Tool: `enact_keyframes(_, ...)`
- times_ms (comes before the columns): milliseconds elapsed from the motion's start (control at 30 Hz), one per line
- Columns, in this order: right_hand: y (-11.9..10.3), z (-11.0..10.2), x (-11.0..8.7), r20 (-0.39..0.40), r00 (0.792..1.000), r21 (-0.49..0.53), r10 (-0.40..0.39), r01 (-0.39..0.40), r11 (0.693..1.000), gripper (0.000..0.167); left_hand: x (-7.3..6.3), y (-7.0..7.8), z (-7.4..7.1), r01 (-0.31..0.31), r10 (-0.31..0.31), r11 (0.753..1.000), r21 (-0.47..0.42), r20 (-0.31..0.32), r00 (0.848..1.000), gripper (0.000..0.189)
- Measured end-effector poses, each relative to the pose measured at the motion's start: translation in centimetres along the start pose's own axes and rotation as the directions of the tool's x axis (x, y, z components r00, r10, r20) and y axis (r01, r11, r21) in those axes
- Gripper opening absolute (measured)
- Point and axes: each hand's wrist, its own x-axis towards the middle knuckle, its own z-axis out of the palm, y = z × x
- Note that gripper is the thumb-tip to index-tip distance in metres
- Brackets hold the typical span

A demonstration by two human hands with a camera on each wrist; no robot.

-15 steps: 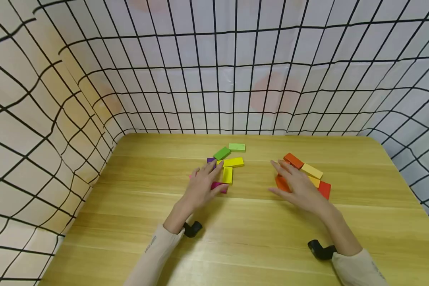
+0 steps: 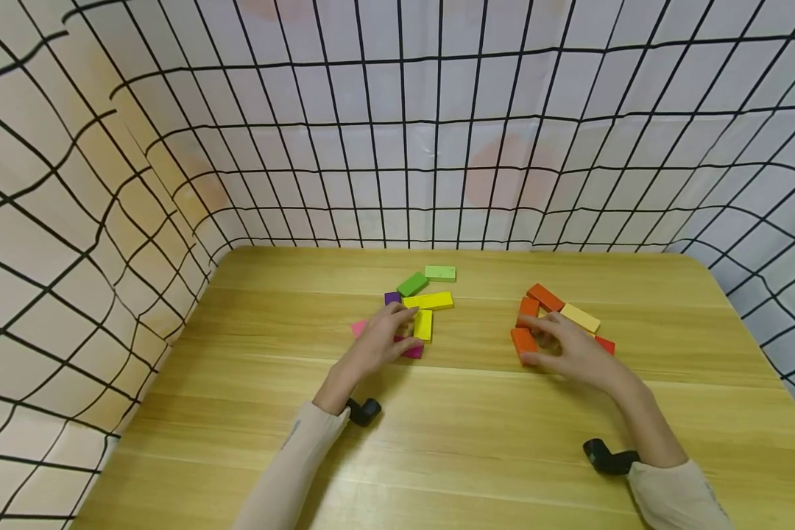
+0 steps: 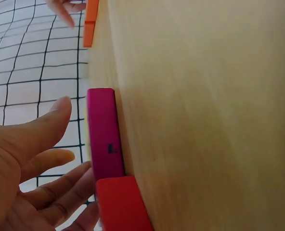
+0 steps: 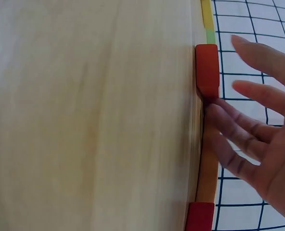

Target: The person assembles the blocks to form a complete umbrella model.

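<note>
My left hand [image 2: 377,340] hovers over the left group of wooden blocks, thumb and fingers apart. Around it lie a magenta block [image 2: 413,352], a pink block [image 2: 358,328], a purple block [image 2: 392,297] and two yellow blocks, one upright in view [image 2: 423,325], one crosswise [image 2: 430,300]. My right hand [image 2: 579,357] is over the right group, its thumb and index finger spread beside an orange block [image 2: 522,344]. In the right wrist view its lower fingers reach right up to the orange blocks [image 4: 207,70]. Parts of both groups are hidden under the hands.
Two green blocks [image 2: 414,284] lie behind the left group. A red-orange block [image 2: 546,297], a pale orange block [image 2: 580,317] and a red block [image 2: 606,344] border the right hand. Behind the wooden table [image 2: 477,442] rises a white sheet with black grid lines [image 2: 464,147].
The right hand has drawn back to the right, uncovering two orange blocks, and its fingers are more bent. The left hand's fingers have curved in a little, showing more of the pink block.
</note>
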Motion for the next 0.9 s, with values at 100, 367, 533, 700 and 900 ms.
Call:
enact_keyframes(100,0.2,0.0,-0.1,0.04,0.999,0.003,0.015,-0.016,1.0,0.065,0.4,-0.2,0.1,0.0,0.0,1.0,0.009,0.004,1.0,0.056)
enact_keyframes(367,0.5,0.1,-0.1,0.068,0.997,0.009,0.022,-0.023,1.0,0.06,0.9,-0.5,0.2,0.013,-0.015,0.999,0.04,0.052,0.999,0.059)
enact_keyframes(533,0.6,0.3,0.0,0.071,0.997,0.053,0.01,-0.014,0.999,0.056,1.1,-0.4,0.2,0.033,-0.035,0.999,0.035,0.06,0.998,0.061)
enact_keyframes(700,0.6,0.4,0.0,0.071,0.997,0.089,0.004,-0.01,0.996,0.054,1.5,-0.1,0.2,0.06,-0.063,0.997,0.045,0.065,0.996,0.061)
enact_keyframes(900,0.9,0.4,-0.1,0.075,0.997,0.113,0.015,-0.023,0.993,0.058,1.7,0.1,0.4,0.075,-0.078,0.996,0.055,0.056,0.995,0.058)
